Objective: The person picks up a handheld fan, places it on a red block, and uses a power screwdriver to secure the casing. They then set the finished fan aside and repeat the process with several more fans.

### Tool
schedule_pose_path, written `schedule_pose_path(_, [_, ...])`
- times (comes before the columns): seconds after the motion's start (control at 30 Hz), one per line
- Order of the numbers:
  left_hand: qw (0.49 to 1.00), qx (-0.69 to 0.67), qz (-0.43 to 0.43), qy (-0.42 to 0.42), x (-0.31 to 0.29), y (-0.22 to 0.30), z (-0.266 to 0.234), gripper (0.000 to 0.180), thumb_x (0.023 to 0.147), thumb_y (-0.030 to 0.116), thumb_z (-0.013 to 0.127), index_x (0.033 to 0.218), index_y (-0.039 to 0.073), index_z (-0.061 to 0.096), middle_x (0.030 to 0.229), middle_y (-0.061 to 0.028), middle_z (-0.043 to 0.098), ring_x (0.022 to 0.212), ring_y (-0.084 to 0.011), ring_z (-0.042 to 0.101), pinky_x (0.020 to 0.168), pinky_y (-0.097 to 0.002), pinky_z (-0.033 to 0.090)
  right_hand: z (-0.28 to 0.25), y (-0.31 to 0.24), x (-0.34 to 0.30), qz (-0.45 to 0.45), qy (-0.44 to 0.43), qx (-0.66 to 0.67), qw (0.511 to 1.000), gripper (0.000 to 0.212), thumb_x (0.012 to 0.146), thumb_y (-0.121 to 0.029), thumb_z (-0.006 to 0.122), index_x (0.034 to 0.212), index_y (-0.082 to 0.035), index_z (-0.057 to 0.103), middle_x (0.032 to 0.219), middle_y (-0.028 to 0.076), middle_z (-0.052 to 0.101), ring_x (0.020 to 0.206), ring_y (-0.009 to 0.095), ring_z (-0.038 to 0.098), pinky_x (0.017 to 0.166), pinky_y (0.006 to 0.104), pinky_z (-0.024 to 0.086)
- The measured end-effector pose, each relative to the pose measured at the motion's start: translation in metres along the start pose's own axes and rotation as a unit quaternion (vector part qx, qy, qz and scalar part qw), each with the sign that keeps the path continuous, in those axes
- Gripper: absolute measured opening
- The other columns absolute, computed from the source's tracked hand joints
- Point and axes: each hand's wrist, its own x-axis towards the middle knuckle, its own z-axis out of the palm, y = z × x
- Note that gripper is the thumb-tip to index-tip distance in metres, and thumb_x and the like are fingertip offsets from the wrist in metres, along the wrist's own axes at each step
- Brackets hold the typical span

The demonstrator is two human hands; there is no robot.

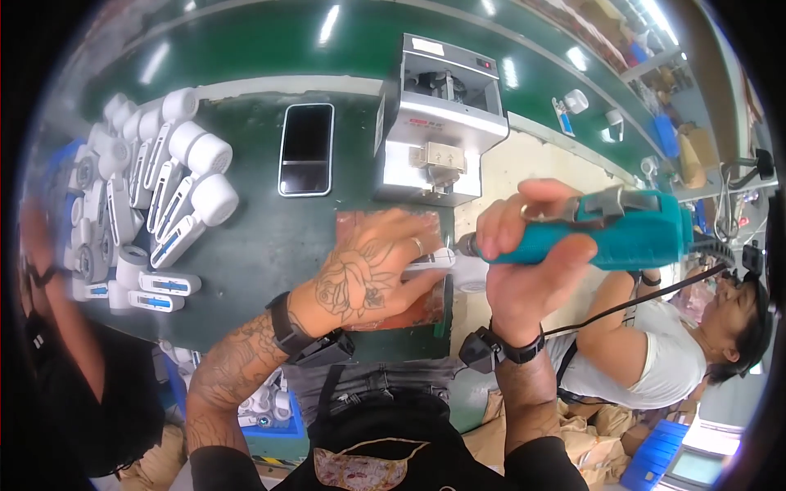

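Note:
My right hand is wrapped round a teal electric screwdriver lying nearly level, its tip toward the left. Under my left hand, whose fingers are closed on it, lies a white handheld device with a round head. The screwdriver's tip is close to this device; whether they touch I cannot tell. Beneath the left hand is a reddish-brown pad on the green table. Part of the device is hidden by my fingers.
Many similar white devices with blue strips are heaped at the left. A phone and a grey metal machine stand behind my hands. A cable hangs from the screwdriver. Co-workers are at both sides.

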Motion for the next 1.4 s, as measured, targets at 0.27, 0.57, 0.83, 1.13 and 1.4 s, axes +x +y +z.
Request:
schedule_pose_path(0.27, [0.997,-0.020,0.043,0.059,-0.004,0.003,0.013,0.033,0.071,0.010,0.080,0.101,0.000,0.069,0.093,-0.0118,0.065,0.080,-0.0306,0.058,0.072,-0.0388,0.050,-0.016,0.030,-0.008,-0.227,0.054,0.045,0.971,0.077,0.088,-0.079,0.036,0.111,-0.008,0.055,0.059,0.000,0.044,0.044,0.014,0.041,0.049,0.0290,0.042])
schedule_pose_path(0.57, [0.999,-0.030,0.037,0.015,-0.001,-0.002,0.004,0.028,0.076,0.014,0.077,0.101,0.002,0.070,0.093,-0.0114,0.066,0.083,-0.0297,0.059,0.081,-0.0405,0.048,-0.025,0.040,0.011,-0.219,0.056,-0.012,0.974,0.076,0.087,-0.071,0.052,0.115,0.000,0.045,0.068,0.007,0.052,0.057,0.018,0.053,0.051,0.0314,0.045])
schedule_pose_path(0.83, [0.998,0.054,-0.029,-0.010,-0.003,0.000,-0.005,0.037,0.083,0.030,0.073,0.112,0.007,0.071,0.101,-0.0056,0.063,0.094,-0.0251,0.057,0.086,-0.0399,0.046,0.009,0.020,0.054,-0.054,-0.002,-0.002,0.999,0.061,0.096,-0.057,0.055,0.110,0.003,0.057,0.071,0.005,0.053,0.063,0.017,0.053,0.059,0.0306,0.044])
schedule_pose_path(1.13, [0.989,0.139,-0.023,-0.047,-0.002,0.005,-0.004,0.050,0.089,0.036,0.063,0.124,0.001,0.061,0.107,-0.0105,0.055,0.099,-0.0282,0.051,0.089,-0.0411,0.041,0.015,0.047,0.061,-0.065,-0.075,-0.016,0.995,0.047,0.098,-0.045,0.058,0.102,0.002,0.054,0.072,0.006,0.055,0.063,0.017,0.056,0.058,0.0302,0.046])
schedule_pose_path(1.4, [0.990,0.139,-0.009,-0.015,-0.005,-0.003,0.001,0.053,0.086,0.039,0.069,0.127,0.006,0.062,0.104,-0.0078,0.055,0.093,-0.0271,0.051,0.084,-0.0404,0.042,0.002,0.024,0.031,0.010,-0.078,-0.018,0.997,0.048,0.098,-0.044,0.059,0.104,0.003,0.053,0.070,0.007,0.054,0.060,0.018,0.053,0.056,0.0314,0.045])
